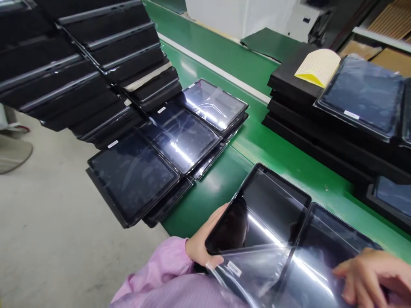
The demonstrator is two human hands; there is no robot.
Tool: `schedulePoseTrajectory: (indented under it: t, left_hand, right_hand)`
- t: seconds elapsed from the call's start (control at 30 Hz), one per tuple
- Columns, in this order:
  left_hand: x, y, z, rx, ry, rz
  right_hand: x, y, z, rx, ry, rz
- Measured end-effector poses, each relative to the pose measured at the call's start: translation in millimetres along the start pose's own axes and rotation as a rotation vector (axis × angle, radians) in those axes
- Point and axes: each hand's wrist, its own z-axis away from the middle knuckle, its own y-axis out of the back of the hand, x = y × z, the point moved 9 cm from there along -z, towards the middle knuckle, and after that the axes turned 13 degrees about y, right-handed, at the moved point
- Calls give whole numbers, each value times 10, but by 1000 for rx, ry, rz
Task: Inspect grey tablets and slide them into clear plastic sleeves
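My left hand (204,241), in a pink sleeve, grips the near left edge of a black tablet (266,205) that it holds tilted over the green table. A clear plastic bag (257,267) with a small white label covers the tablet's near end. My right hand (372,273) rests at the lower right with fingers curled on the bag, over a second tablet (334,235) lying beside the first.
Rows of bagged tablets (180,132) lie on the green table (289,158) to the left, with black trays (80,55) stacked behind them. Black trays (308,107), a bagged tablet (362,92) and a yellow sheet (317,66) sit at the right. Grey floor shows at the left.
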Motion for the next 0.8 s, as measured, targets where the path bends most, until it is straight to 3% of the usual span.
schedulePoseTrajectory:
  t: [0.1, 0.3, 0.6, 0.8]
  left_hand:
    - [48, 1, -17, 9, -17, -3]
    - [19, 16, 21, 10, -28, -46]
    - [-132, 120, 65, 13, 131, 51]
    - [-339, 244, 153, 54, 266, 146]
  right_hand:
    - [17, -92, -134, -128, -75, -40]
    - [-75, -95, -350, -106, -164, -117]
    - [-187, -116, -515, -59, -96, -283]
    - [-255, -166, -563, -86, 59, -343]
